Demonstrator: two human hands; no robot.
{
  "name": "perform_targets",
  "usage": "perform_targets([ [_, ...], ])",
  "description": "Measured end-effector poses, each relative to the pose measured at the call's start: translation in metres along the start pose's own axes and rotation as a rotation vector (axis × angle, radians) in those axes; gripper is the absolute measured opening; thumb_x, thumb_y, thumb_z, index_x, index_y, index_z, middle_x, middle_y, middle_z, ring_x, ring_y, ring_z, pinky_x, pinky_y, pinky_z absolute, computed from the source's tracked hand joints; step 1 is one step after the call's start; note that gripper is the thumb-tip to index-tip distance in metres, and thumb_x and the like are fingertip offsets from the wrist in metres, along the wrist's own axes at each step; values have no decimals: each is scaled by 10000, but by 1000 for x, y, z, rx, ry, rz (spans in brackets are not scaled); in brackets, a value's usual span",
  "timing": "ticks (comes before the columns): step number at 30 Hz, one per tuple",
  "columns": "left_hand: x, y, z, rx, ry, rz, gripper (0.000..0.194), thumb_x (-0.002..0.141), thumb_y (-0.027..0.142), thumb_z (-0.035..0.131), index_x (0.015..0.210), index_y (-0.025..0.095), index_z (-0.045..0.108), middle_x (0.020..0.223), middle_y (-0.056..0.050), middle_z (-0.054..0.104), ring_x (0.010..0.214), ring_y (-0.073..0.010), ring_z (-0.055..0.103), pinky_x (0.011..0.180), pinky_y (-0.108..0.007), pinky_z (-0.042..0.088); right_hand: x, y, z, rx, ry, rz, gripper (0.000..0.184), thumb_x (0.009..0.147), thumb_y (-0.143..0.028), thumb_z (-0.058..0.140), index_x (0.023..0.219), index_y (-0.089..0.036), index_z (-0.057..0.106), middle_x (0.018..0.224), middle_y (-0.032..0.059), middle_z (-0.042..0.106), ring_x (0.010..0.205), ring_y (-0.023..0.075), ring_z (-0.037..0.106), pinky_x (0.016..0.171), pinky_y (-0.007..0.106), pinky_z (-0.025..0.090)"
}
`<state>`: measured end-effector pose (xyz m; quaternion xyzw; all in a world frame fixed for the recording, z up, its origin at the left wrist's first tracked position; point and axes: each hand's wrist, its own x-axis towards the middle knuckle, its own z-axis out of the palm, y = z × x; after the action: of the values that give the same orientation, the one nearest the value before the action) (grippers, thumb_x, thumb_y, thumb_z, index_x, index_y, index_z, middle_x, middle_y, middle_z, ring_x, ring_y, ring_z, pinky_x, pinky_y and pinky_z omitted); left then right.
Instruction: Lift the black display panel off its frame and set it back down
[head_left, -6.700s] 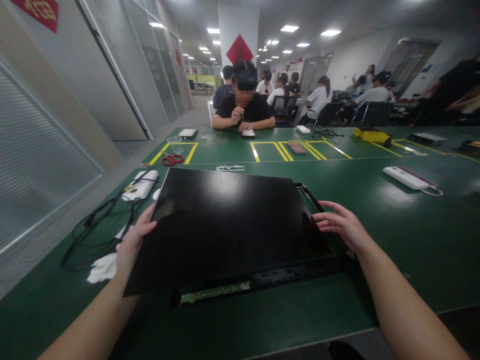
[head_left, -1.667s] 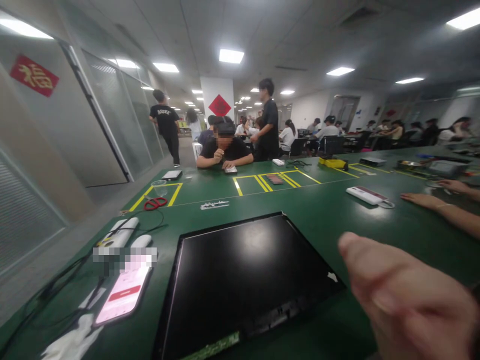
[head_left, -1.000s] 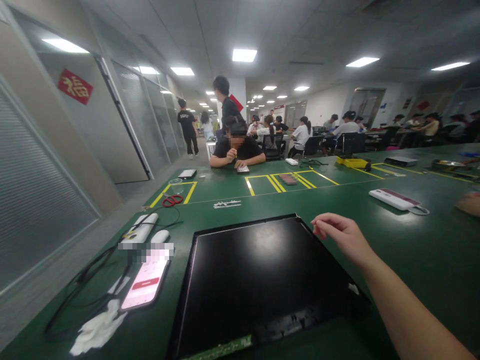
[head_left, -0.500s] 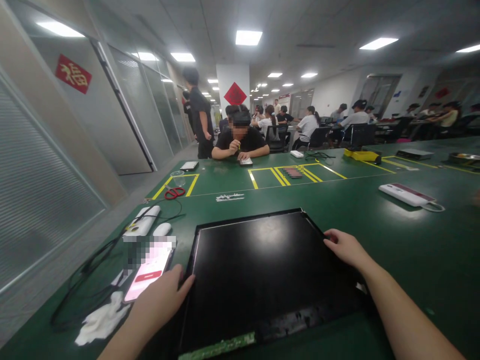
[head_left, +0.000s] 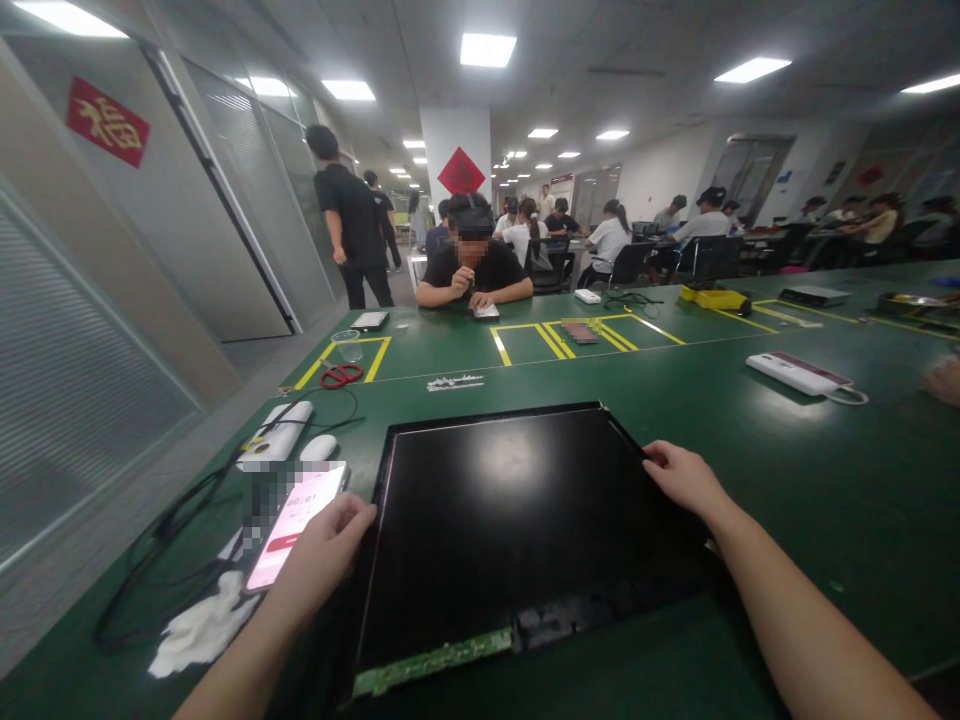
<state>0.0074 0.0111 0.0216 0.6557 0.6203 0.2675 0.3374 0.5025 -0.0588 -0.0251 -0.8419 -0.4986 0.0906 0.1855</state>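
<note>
A black flat display panel (head_left: 517, 520) in a thin dark frame lies on the green table before me, its glossy face up and reflecting a ceiling light. Along its near edge runs a narrow green circuit board (head_left: 435, 662), with a dark strip beside it. My left hand (head_left: 336, 530) grips the panel's left edge, thumb on the rim and fingers curled. On the right edge, near the far corner, my right hand (head_left: 681, 482) pinches the frame between thumb and fingers. The undersides of both grips are hidden.
Left of the panel lie a lit phone (head_left: 304, 520), a white mouse-shaped object (head_left: 319, 448), a white device (head_left: 276, 436) with black cables, crumpled tissue (head_left: 202, 625) and red-handled scissors (head_left: 342, 376). A white power bank (head_left: 799, 375) lies at right. A person (head_left: 472, 265) sits opposite.
My left hand has shifted up along the panel's left edge and closed more on it. The view has tilted slightly, and a standing person in the background has moved left.
</note>
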Motion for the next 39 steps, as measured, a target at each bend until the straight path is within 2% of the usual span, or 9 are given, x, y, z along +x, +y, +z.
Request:
perform_targets([
  [3, -3, 4, 7, -372, 101, -86, 318, 725, 505, 709, 726, 227, 555, 580, 45, 582, 523, -155, 537, 493, -242, 387, 1, 1, 2, -10, 6, 10, 270, 884, -286, 533, 1074, -191, 700, 972, 73, 732, 896, 236, 668, 742, 322, 459],
  [6, -8, 10, 14, -671, 209, -155, 413, 590, 403, 852, 820, 240, 550, 618, 69, 638, 509, -141, 590, 482, -213, 426, 2, 2, 3, 4, -1, 7, 274, 879, -296, 530, 1073, -199, 697, 939, 67, 725, 875, 230, 668, 729, 317, 463],
  [10, -9, 14, 18, -833, 178, -240, 391, 620, 282, 855, 872, 242, 560, 592, 72, 654, 473, -133, 618, 453, -189, 446, 3, 4, 3, 36, -12, -8, 270, 875, -315, 520, 1049, -203, 692, 886, 58, 707, 816, 219, 656, 715, 318, 464],
  [15, -7, 13, 20, -897, 149, -341, 288, 763, 234, 776, 968, 226, 574, 563, 40, 677, 463, -138, 640, 469, -190, 484, 5, 9, 5, 56, -26, -25, 280, 872, -340, 508, 1041, -213, 691, 845, 46, 690, 775, 214, 644, 700, 323, 457],
  [20, -12, 16, 19, -898, 37, -349, 704, 677, 269, 872, 1274, 306, 501, 568, 67, 672, 432, -203, 653, 432, -254, 482, 8, 13, 7, 69, -13, -17, 289, 853, -355, 517, 1031, -214, 696, 838, 51, 697, 765, 221, 648, 675, 327, 455],
  [23, -14, 17, 17, -895, -26, -345, 808, 614, 288, 913, 1311, 307, 504, 641, 49, 713, 461, -220, 675, 461, -290, 508, 9, 15, 8, 83, -18, -10, 302, 849, -372, 518, 1030, -214, 701, 857, 60, 704, 780, 229, 653, 672, 331, 460],
  [28, -17, 20, 17, -878, -67, -292, 626, 627, 366, 885, 1185, 200, 654, 814, -31, 779, 673, -237, 739, 544, -283, 535, 9, 16, 8, 104, -27, -8, 308, 841, -387, 522, 1031, -225, 700, 841, 51, 706, 769, 228, 657, 669, 330, 464],
  [36, -18, 21, 21, -924, -70, -265, 489, 666, 211, 757, 1154, 212, 731, 906, -37, 802, 799, -247, 755, 597, -273, 541, 10, 15, 8, 94, -12, -16, 307, 833, -366, 518, 1027, -208, 695, 839, 56, 708, 752, 224, 654, 664, 327, 455],
  [39, -15, 17, 22, -915, -10, -244, 384, 691, 260, 772, 1069, 196, 765, 962, -69, 803, 902, -283, 753, 678, -315, 576, 10, 14, 8, 88, -15, -18, 316, 827, -363, 517, 1036, -205, 694, 830, 53, 697, 756, 221, 649, 671, 325, 454],
])
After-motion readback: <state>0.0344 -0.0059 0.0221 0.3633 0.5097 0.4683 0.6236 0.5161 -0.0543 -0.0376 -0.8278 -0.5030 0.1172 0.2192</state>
